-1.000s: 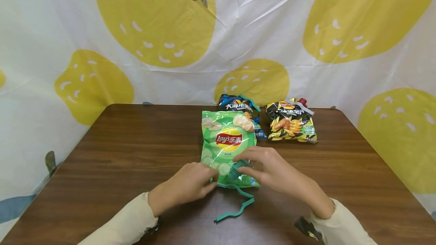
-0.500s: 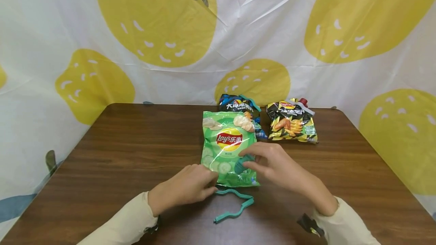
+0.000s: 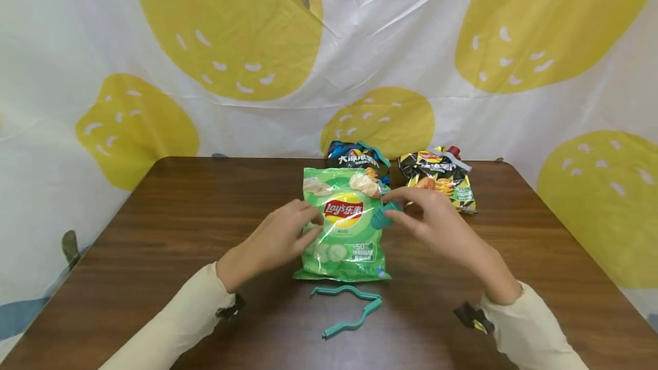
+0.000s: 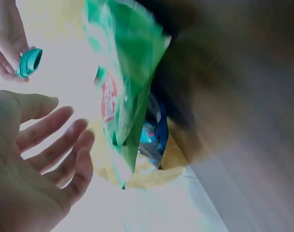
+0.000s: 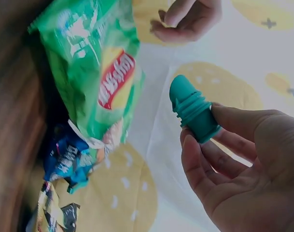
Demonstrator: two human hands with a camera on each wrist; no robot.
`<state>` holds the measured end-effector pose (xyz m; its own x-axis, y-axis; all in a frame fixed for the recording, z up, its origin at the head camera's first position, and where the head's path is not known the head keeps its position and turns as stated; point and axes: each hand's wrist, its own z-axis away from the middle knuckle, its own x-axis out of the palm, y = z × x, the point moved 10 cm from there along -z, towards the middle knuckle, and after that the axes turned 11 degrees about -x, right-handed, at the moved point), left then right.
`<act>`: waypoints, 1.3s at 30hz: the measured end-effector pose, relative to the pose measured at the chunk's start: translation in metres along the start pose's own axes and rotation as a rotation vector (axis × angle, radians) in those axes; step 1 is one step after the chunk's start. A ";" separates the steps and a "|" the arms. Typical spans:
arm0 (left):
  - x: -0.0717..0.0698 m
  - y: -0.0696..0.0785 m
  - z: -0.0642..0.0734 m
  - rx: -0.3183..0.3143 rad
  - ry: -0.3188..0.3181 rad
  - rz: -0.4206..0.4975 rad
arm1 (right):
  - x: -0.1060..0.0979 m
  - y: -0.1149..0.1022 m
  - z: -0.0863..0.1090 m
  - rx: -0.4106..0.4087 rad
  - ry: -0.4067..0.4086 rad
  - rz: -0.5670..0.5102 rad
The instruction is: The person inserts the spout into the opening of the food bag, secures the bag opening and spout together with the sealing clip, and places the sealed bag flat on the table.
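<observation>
A green Lay's chip bag (image 3: 341, 250) lies face up on the table in front of me. My right hand (image 3: 444, 227) pinches a small teal threaded cap (image 5: 192, 108) between thumb and fingers, over the bag's right edge in the head view. Loosely bent and holding nothing, the fingers of my left hand (image 3: 272, 241) hover by the bag's left side; the left wrist view shows its bare palm (image 4: 31, 183). Just below the bag lies a thin teal bag-clip strip (image 3: 371, 306), bent into an open zigzag.
Behind the green bag stands a blue chip bag (image 3: 352, 156) with a teal clip across its top. To its right is a black-and-yellow chip bag (image 3: 437, 181) with a grey clip and red cap (image 3: 453, 152). A lemon-print cloth (image 3: 231, 44) hangs behind the table.
My right hand has lifted the teal cap up and to the right. My left hand has moved up from the bag's lower corner, leaving the strip lying uncovered on the table.
</observation>
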<state>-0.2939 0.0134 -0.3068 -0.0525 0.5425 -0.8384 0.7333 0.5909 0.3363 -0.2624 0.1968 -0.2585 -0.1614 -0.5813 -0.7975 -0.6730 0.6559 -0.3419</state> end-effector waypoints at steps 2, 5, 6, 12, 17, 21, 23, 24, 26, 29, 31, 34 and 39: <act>-0.005 -0.005 -0.013 0.008 0.041 0.000 | -0.006 0.008 -0.004 0.026 0.020 0.017; -0.006 -0.015 -0.038 -0.021 0.072 0.007 | -0.015 0.018 -0.013 0.060 0.057 0.038; -0.006 -0.020 -0.046 -0.044 0.073 0.015 | -0.018 0.020 -0.016 0.063 0.075 0.039; 0.009 -0.047 -0.087 -0.254 -0.031 0.076 | -0.027 0.031 -0.034 0.086 0.144 0.033; 0.026 -0.058 -0.096 -0.350 -0.075 0.038 | -0.023 0.040 -0.035 0.112 0.158 0.031; 0.032 -0.063 -0.086 -0.365 -0.018 -0.010 | -0.018 0.046 -0.035 0.130 0.148 0.019; 0.030 -0.064 -0.080 -0.356 0.016 -0.015 | -0.019 0.046 -0.036 0.134 0.150 0.017; 0.028 -0.063 -0.078 -0.349 0.033 -0.015 | -0.020 0.046 -0.037 0.135 0.151 0.018; 0.022 -0.061 -0.075 -0.331 0.056 0.005 | -0.023 0.045 -0.037 0.136 0.159 0.024; 0.011 -0.055 -0.073 -0.301 0.079 0.050 | -0.028 0.042 -0.038 0.130 0.173 0.036; 0.001 -0.050 -0.072 -0.284 0.084 0.080 | -0.028 0.041 -0.038 0.124 0.180 0.043; -0.010 -0.041 -0.072 -0.254 0.094 0.100 | -0.029 0.040 -0.039 0.110 0.186 0.059; -0.025 -0.025 -0.075 -0.184 0.125 0.148 | -0.035 0.035 -0.037 0.080 0.215 0.102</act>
<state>-0.3624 0.0299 -0.2623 -0.0458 0.6937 -0.7188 0.6039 0.5924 0.5333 -0.3067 0.2221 -0.2242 -0.3812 -0.5938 -0.7086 -0.5875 0.7474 -0.3102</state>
